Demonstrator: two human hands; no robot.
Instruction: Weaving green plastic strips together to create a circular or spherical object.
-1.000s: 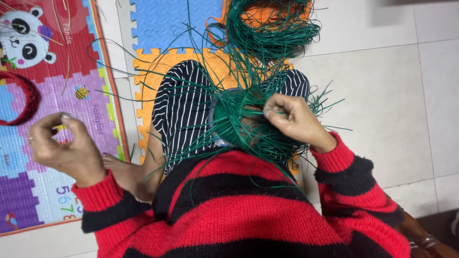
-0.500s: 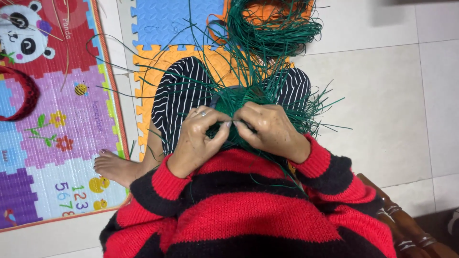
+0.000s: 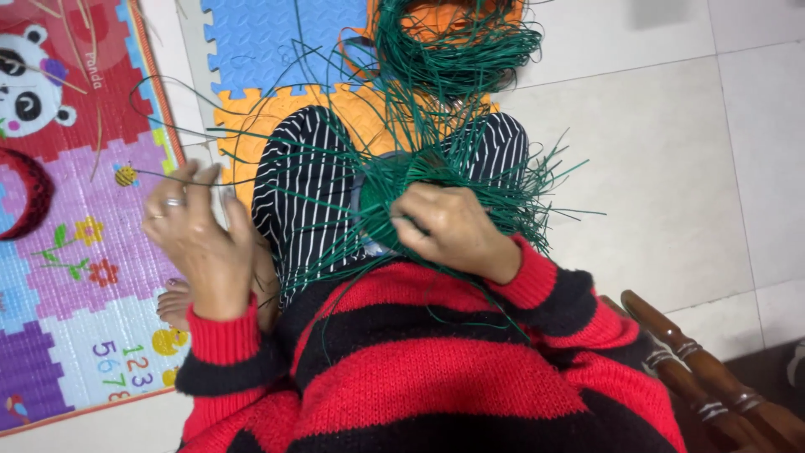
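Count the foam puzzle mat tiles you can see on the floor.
2: a blue tile at top centre, an orange tile joined just below it under the legs. More may be hidden beneath the green strands.

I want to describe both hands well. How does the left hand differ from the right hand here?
The left hand is raised out to the side, pulling one thin green strand; the right hand rests on the green woven piece in the lap. The left wears a ring; none shows on the right. Both come out of red and black striped sleeves.

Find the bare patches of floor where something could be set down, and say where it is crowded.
Free: pale floor tiles right of the green strands, above the wooden chair. Crowded: the lap, where the right hand grips the weaving; the left hand pulls a strand.
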